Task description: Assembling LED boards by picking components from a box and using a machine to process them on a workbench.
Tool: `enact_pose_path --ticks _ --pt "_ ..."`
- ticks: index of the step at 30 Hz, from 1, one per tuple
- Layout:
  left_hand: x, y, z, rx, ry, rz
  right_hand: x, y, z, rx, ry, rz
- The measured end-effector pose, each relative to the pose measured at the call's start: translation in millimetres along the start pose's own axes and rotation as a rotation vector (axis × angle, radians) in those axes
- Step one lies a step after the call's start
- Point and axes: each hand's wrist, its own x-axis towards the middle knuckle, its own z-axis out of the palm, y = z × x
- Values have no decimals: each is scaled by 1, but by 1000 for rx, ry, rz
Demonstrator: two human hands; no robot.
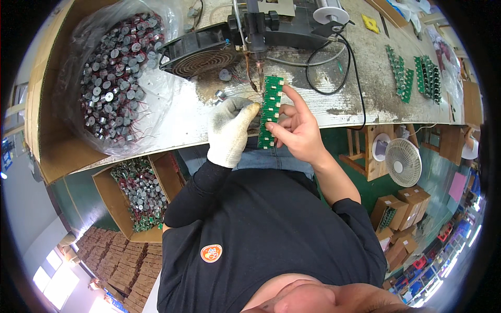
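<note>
My right hand, bare, grips a long green circuit board strip by its right edge, thumb on its face and fingers along its side and behind. Small pale connectors line the strip. My left hand, in a white glove, is closed, its thumb and fingertip pinched at the strip's left edge; what lies between them is too small to make out. A small round metal component with thin wires lies beside the glove. Just above the strip's upper end points a soldering iron, with a thin solder feed tube next to it.
A plastic-lined carton of round wired components stands left. Behind the hands are a black fan, a solder spool and a looping black cable. More board strips lie right. Below the bench edge sits another filled carton.
</note>
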Motion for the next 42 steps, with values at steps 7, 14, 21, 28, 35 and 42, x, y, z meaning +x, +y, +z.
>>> enact_pose_path --ticks 7,14,21,28,35,42 --pt "0 -5 -23 251 -4 50 1 -2 0 4 12 3" --pt "-1 -3 -62 603 157 654 6 -3 -1 -39 53 14" --pt "27 35 -131 772 718 782 9 2 -6 -12 56 -69" --pt "101 75 -146 1243 642 428 11 2 -6 -14 38 -86" --pt "114 66 -154 1165 656 413 10 4 -5 -25 30 -92" --pt "48 55 -145 231 482 387 11 3 -5 -54 47 -83"
